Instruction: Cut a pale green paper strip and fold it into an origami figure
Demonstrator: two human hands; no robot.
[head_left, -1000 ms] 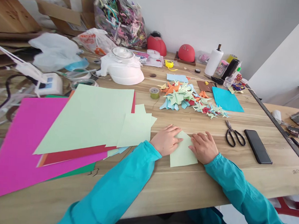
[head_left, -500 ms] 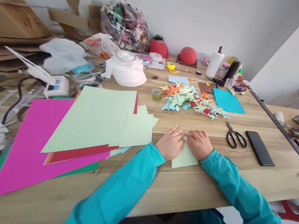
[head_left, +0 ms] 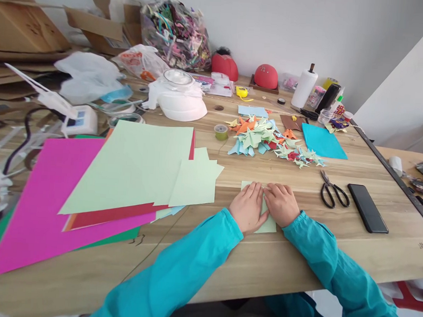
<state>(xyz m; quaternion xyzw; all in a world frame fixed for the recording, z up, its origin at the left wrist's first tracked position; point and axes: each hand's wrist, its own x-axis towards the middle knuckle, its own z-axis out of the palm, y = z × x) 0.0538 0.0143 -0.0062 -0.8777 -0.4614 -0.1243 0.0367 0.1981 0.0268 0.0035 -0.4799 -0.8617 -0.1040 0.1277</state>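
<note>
1. Pale wall (head_left: 276, 28) rises behind the far edge of a wood-grained bench (head_left: 298, 264).
2. Cardboard boxes (head_left: 93, 29) crowd the far left corner; right of them, against the wall, sits a clear bag of multicoloured scraps (head_left: 176, 36).
3. Large paper spreads over the bench's left half: a magenta sheet (head_left: 44, 191) reaching toward the near edge, with a big pale green sheet (head_left: 132, 168) on top.
4. Folded paper pieces (head_left: 256, 135) lie heaped past the middle, toward the far edge, with a turquoise sheet (head_left: 323, 140) to their right.
5. One small pale green sheet (head_left: 270, 225) lies under both hands, near the middle of the near edge, mostly covered.
6. Left hand (head_left: 247, 208): fingers straight and together, palm down on that sheet, closed around nothing. Right hand (head_left: 280, 204): just beside it, fingers slightly bent on the paper; I cannot tell whether it pinches any.
7. Toward the right edge lies a black phone (head_left: 368, 208), with black-handled scissors (head_left: 333, 190) just left of it.
8. Yellow tape measure (head_left: 242, 92) sits near the far edge.
</note>
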